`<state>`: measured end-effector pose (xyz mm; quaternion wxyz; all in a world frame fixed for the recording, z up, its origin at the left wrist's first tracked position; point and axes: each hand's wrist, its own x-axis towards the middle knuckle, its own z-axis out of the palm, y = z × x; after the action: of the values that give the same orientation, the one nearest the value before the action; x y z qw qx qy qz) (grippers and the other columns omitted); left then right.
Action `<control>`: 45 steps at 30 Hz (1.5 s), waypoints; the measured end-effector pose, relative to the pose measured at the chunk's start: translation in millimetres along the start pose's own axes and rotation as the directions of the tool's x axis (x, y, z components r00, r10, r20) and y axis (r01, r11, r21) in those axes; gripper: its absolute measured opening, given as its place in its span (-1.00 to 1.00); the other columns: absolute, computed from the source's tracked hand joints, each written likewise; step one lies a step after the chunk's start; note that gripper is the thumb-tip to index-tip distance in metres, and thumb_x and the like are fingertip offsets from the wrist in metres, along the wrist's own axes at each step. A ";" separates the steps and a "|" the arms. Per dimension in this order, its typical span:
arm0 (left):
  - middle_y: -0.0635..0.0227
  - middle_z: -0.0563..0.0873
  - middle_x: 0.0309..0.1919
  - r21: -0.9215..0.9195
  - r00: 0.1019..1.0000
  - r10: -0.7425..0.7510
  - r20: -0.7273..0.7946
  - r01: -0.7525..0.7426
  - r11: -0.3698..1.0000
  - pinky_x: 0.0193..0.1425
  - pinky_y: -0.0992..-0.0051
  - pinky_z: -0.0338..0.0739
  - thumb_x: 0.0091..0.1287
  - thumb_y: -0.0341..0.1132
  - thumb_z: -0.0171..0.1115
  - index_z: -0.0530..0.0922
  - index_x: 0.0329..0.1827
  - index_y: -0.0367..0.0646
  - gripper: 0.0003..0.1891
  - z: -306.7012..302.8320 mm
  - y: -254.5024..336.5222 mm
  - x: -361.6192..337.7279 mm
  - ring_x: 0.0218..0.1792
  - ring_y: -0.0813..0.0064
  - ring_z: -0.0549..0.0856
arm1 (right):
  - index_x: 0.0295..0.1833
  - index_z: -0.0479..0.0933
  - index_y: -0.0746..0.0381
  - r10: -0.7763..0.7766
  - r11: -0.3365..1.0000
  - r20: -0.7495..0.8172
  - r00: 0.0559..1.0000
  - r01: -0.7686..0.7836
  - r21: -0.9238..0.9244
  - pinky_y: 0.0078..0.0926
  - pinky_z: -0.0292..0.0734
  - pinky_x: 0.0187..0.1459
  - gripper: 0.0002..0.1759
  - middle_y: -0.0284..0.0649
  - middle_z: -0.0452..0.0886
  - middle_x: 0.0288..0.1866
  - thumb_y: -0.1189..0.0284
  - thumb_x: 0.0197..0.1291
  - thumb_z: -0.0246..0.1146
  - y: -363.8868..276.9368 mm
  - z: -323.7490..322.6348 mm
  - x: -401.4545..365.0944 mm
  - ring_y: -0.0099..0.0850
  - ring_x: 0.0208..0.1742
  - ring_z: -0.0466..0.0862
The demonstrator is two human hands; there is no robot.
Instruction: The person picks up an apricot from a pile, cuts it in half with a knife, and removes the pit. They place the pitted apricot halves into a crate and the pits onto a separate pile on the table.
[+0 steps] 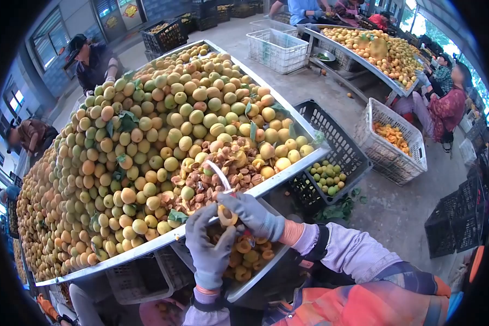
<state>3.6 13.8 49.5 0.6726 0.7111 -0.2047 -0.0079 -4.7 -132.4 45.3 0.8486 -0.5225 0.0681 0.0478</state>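
Both my hands wear grey gloves and meet just over the near edge of the table [163,240]. My left hand [209,250] holds an opened apricot half [227,216] between thumb and fingers. My right hand [252,214] is closed beside it, on a tool with a curved white strip [218,175] that sticks up; the rest of the tool is mostly hidden by the fingers. Beyond the hands lies a heap of brown pits [231,163] against a big pile of whole apricots [163,119]. Below the hands, a container [255,280] holds cut apricot halves [250,255].
Right of the table stand a black crate [337,136] with green fruit [327,178] and a white crate [399,168] with orange halves. Another fruit table [358,54] and seated people [451,111] are at the upper right. Two people [95,62] stand at the left.
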 end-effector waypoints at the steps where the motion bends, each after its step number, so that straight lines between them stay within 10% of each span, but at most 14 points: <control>1: 0.21 0.52 -0.02 0.187 0.995 0.092 0.049 -0.099 0.977 0.05 0.46 0.50 0.02 -0.53 0.35 0.53 0.06 -0.23 -0.53 2.0 1.2 0.0 -0.03 0.40 0.56 | -0.20 0.46 0.15 -0.089 0.992 -0.027 0.996 0.086 -0.089 -0.74 0.33 -0.55 -0.60 -0.47 0.44 -0.49 0.00 0.25 0.14 3.1 0.6 1.1 -0.75 -0.52 0.39; 6: 0.15 0.55 -0.18 0.410 0.972 0.221 0.083 -0.235 0.881 -0.05 0.30 0.51 -0.08 -0.36 0.41 0.54 -0.06 -0.19 -0.54 1.3 -20.0 -2.2 -0.18 0.16 0.59 | -0.03 0.54 0.35 -0.075 0.984 -0.055 0.996 0.065 -0.168 -0.58 0.45 -0.11 -0.51 -0.44 0.54 -0.24 0.09 0.34 0.07 37.6 -7.6 13.6 -0.65 -0.17 0.44; 9: 0.34 0.61 -0.20 0.543 0.927 0.305 0.218 -0.374 0.752 -0.13 0.48 0.54 0.20 -0.48 0.25 0.45 0.11 -0.29 -0.60 -0.4 -7.7 1.2 -0.25 0.46 0.60 | -0.29 0.51 0.20 0.013 0.997 -0.130 0.991 -0.023 -0.078 -0.67 0.30 -0.37 -0.49 -0.50 0.41 -0.46 -0.09 0.20 0.17 35.4 0.6 14.9 -0.68 -0.38 0.34; 17: 0.29 0.60 -0.26 0.113 0.978 -0.120 0.170 0.102 0.988 -0.08 0.50 0.51 0.12 -0.61 0.22 0.42 -0.07 -0.30 -0.70 1.6 -19.7 -3.6 -0.23 0.51 0.59 | -0.36 0.49 0.20 0.056 0.981 -0.066 0.996 -0.067 -0.181 -0.68 0.30 -0.36 -0.48 -0.49 0.41 -0.47 -0.10 0.18 0.19 19.2 1.8 1.4 -0.66 -0.42 0.33; 24: 0.29 0.60 -0.26 0.129 0.969 -0.137 0.206 0.112 0.985 -0.10 0.52 0.52 0.12 -0.65 0.18 0.39 -0.07 -0.29 -0.69 9.0 4.7 -3.1 -0.26 0.52 0.59 | -0.44 0.50 0.22 0.029 0.989 -0.082 0.996 -0.040 -0.139 -0.64 0.26 -0.45 -0.56 -0.50 0.41 -0.55 0.04 0.21 0.23 37.1 -1.4 9.3 -0.69 -0.48 0.31; 26: 0.30 0.60 -0.26 -0.003 0.922 -0.333 0.199 0.341 0.940 -0.13 0.54 0.53 0.12 -0.67 0.16 0.39 -0.06 -0.28 -0.68 24.5 60.0 -2.2 -0.27 0.54 0.59 | -0.40 0.53 0.25 0.013 0.994 -0.089 0.996 -0.022 -0.104 -0.64 0.29 -0.44 -0.58 -0.49 0.46 -0.53 0.08 0.22 0.24 41.7 -0.8 12.3 -0.70 -0.46 0.34; 31: 0.31 0.60 -0.26 0.007 0.967 -0.187 0.171 0.188 0.982 -0.14 0.55 0.53 0.13 -0.68 0.14 0.40 -0.06 -0.27 -0.69 0.4 -32.1 -6.6 -0.27 0.55 0.59 | -0.37 0.55 0.26 -0.008 0.989 -0.094 0.996 -0.007 -0.150 -0.64 0.32 -0.42 -0.59 -0.47 0.48 -0.52 0.09 0.22 0.24 32.9 0.8 7.2 -0.70 -0.45 0.36; 45: 0.32 0.60 -0.23 -0.099 0.964 -0.230 0.135 0.244 0.965 -0.10 0.54 0.51 0.17 -0.65 0.14 0.42 -0.07 -0.27 -0.73 14.8 -0.9 -10.1 -0.24 0.54 0.57 | -0.36 0.53 0.28 0.049 0.971 -0.113 0.992 -0.074 -0.226 -0.63 0.34 -0.45 -0.55 -0.43 0.48 -0.51 0.05 0.17 0.27 18.1 2.2 0.7 -0.67 -0.46 0.36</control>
<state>-9.7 2.7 44.5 0.6926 0.6890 -0.1580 -0.1438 -6.6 -122.2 30.2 0.7758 -0.6165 0.1235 0.0535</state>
